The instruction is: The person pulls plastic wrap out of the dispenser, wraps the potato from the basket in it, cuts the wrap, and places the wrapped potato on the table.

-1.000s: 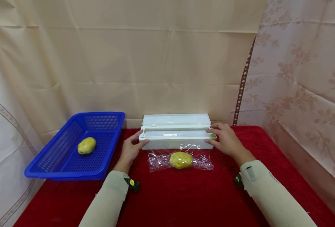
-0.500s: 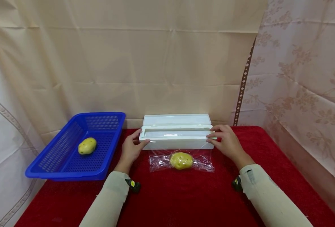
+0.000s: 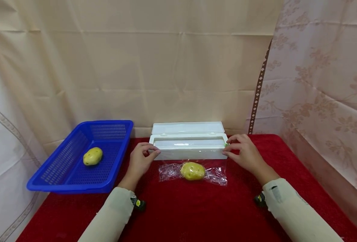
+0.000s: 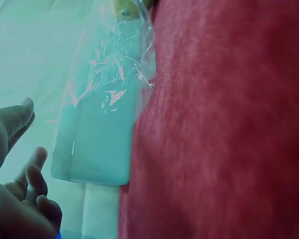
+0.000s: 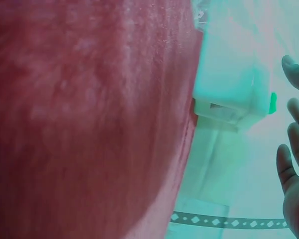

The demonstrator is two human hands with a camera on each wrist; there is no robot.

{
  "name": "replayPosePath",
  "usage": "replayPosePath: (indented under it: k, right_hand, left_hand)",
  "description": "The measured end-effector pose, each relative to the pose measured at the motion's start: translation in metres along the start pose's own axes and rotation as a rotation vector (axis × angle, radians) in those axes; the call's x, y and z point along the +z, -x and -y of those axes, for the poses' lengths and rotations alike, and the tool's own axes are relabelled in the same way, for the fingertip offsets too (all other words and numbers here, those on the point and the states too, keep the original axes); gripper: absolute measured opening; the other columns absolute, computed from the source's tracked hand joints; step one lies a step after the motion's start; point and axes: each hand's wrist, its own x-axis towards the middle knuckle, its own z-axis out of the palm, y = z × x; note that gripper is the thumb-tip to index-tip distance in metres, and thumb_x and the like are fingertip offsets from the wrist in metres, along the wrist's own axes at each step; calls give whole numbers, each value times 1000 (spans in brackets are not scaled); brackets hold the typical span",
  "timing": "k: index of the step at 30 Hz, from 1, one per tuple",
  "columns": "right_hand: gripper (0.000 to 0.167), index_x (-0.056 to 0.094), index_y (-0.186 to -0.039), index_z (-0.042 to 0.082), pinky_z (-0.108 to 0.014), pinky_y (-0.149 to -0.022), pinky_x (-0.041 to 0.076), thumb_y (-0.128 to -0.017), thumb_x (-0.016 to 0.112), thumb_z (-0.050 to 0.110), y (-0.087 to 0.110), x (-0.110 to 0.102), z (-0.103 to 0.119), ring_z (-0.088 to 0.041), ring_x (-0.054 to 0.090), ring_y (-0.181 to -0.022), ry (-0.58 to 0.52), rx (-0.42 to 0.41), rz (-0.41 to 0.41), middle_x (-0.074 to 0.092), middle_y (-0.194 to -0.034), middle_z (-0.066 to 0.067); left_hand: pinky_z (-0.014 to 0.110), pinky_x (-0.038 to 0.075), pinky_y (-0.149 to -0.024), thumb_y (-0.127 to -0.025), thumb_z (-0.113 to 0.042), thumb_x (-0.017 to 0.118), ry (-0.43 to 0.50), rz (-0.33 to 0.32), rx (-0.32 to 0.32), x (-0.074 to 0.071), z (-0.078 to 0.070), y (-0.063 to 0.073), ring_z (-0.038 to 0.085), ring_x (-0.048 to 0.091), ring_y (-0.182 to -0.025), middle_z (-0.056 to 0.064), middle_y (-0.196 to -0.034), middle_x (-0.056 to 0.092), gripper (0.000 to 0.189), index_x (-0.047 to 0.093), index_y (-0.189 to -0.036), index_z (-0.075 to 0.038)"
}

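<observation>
A white cling film dispenser (image 3: 193, 154) lies with its lid (image 3: 188, 127) raised at the back. In front of it a potato (image 3: 192, 171) is wrapped in clear cling film (image 3: 170, 172), crumpled on both sides. Thin film stretches from the wrapped potato up over the dispenser's front. My left hand (image 3: 139, 162) pinches the film's edge between thumb and index finger at the dispenser's left end. At the right end, my right hand (image 3: 244, 153) pinches the other side of it. A green cutter slider (image 5: 273, 103) shows at the dispenser's right end in the right wrist view.
A blue plastic basket (image 3: 118, 164) stands at the left of the table, with an unwrapped potato (image 3: 92, 156) inside. Red cloth (image 3: 193, 211) covers the table. A beige curtain (image 3: 166, 67) hangs close behind the dispenser.
My right hand slid the green slider to the right end. Both hands have moved from the dispenser's ends to the film's edge, and the film now lifts off its front.
</observation>
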Motion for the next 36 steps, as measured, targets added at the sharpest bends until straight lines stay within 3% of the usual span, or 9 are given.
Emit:
replayPosePath:
  k: [7, 12, 16, 18, 24, 26, 32, 36]
  right_hand:
    - [17, 83, -86, 25, -43, -85, 47, -75, 94, 18, 8, -18, 12, -20, 55, -102, 1, 80, 145, 68, -106, -1]
    - [21, 81, -85, 33, -43, -86, 48, -75, 94, 18, 18, -24, 20, -15, 55, -103, -39, 81, 230, 69, -106, 0]
    - [19, 82, -85, 33, -39, -86, 47, -77, 93, 19, 23, -26, 25, -12, 53, -101, -71, 60, 298, 69, -106, 2]
    - [18, 82, -85, 33, -37, -86, 48, -78, 92, 21, 25, -27, 27, -10, 53, -100, -73, 60, 347, 67, -104, 6]
    - [16, 81, -84, 36, -35, -87, 50, -80, 91, 24, 28, -22, 34, -9, 53, -99, -16, 51, 498, 63, -100, 14]
    - [17, 80, -82, 36, -34, -84, 50, -80, 90, 23, 28, -20, 36, -10, 53, -97, 6, 47, 523, 63, -98, 14]
    - [19, 78, -78, 37, -32, -79, 50, -80, 90, 22, 27, -12, 40, -9, 52, -94, 51, 91, 571, 63, -96, 14]
    - [20, 78, -79, 38, -35, -82, 51, -80, 89, 22, 26, -8, 41, -10, 54, -96, 68, 111, 570, 63, -96, 14]
  left_hand:
    - [30, 46, -73, -89, -27, 83, -20, 91, 7, -16, -5, 9, 19, 57, -84, 4, -105, 69, 13, 79, -97, -17]
    - [27, 46, -70, -88, -23, 84, -18, 151, 81, -24, 0, 18, 15, 57, -82, 0, -100, 72, 9, 80, -95, -20]
    - [27, 48, -71, -87, -24, 85, -87, 202, 150, -30, 0, 26, 14, 58, -83, -5, -99, 71, 7, 80, -92, -25]
    - [29, 49, -72, -87, -24, 85, -171, 229, 199, -32, -2, 29, 13, 59, -83, -8, -97, 69, 7, 79, -90, -26]
    - [35, 50, -77, -85, -31, 86, -571, 277, 431, -30, -7, 32, 13, 66, -86, -10, -93, 69, 8, 82, -90, -28]
    - [35, 48, -75, -85, -32, 86, -647, 272, 463, -27, -7, 32, 15, 68, -86, -9, -93, 70, 8, 82, -91, -29]
    - [35, 46, -69, -84, -32, 86, -726, 250, 442, -20, -7, 30, 18, 68, -83, -8, -89, 71, 8, 82, -91, -30]
    - [38, 50, -73, -86, -32, 84, -686, 263, 349, -17, -8, 31, 16, 68, -83, -10, -88, 70, 7, 82, -92, -28]
